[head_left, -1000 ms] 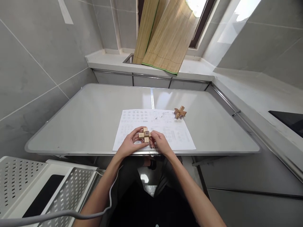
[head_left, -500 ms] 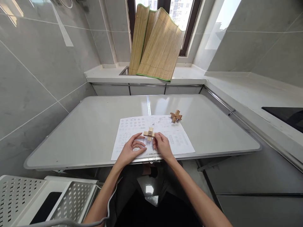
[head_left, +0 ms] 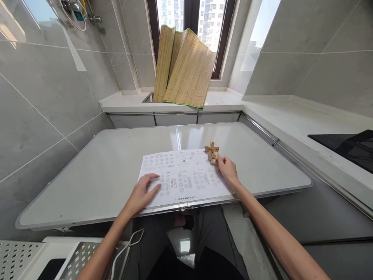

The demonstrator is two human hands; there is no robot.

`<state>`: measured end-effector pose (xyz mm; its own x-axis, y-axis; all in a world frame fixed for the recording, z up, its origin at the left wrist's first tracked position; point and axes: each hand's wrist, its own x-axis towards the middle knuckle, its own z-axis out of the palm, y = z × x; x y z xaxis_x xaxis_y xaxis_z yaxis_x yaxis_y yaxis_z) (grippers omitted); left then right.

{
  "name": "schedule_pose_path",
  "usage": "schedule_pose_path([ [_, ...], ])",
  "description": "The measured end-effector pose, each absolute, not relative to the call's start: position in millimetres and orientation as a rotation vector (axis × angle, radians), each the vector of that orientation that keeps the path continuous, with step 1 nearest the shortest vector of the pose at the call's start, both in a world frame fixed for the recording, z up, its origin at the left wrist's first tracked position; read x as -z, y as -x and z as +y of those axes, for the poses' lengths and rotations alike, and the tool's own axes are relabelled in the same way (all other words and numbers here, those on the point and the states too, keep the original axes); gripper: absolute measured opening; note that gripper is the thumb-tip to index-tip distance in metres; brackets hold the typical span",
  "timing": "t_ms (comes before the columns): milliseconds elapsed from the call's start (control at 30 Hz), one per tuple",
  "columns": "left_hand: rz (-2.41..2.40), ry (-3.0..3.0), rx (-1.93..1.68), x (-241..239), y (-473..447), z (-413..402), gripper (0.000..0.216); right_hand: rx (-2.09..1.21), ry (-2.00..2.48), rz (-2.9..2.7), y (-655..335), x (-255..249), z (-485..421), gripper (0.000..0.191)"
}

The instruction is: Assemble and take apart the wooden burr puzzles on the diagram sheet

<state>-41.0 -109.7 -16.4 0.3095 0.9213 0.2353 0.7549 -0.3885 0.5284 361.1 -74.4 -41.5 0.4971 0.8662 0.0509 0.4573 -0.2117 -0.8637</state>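
Observation:
A small light-wood interlocking puzzle [head_left: 213, 156] is pinched in the fingers of my right hand [head_left: 227, 169], over the upper right part of the printed sheet. Just behind it, a darker wooden burr puzzle [head_left: 212, 146] rests at the sheet's far right corner; the two overlap in view, and I cannot tell if they touch. My left hand [head_left: 143, 193] lies at the left side of the printed sheet [head_left: 186, 186], fingers apart and holding nothing. Rows of small diagrams cover the paper.
The white folding table [head_left: 96, 175] has a seam down its middle. Behind it a bamboo mat [head_left: 186, 70] leans on the ledge by the window. A perforated white basket [head_left: 78, 258] with a dark flat object stands at lower left, near a white cable [head_left: 128, 245].
My right hand has carried the light-wood puzzle right and away from me, up to the darker one. My left hand has moved left, off the puzzle. The camera view has shifted slightly.

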Motion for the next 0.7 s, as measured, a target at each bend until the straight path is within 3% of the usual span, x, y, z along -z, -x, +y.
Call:
schedule_pose_path([
  [200,1.883,-2.322,-0.641,20,109,-77,0.066,-0.486,1.840,-1.157,-357,49,-77,0.041],
  [500,2.031,-2.356,-0.433,25,113,-64,0.071,-0.398,1.617,-1.402,-355,67,-121,0.020],
  [700,2.060,-2.360,-0.396,22,111,-67,0.072,-0.378,1.612,-1.523,-350,61,-121,0.021],
])
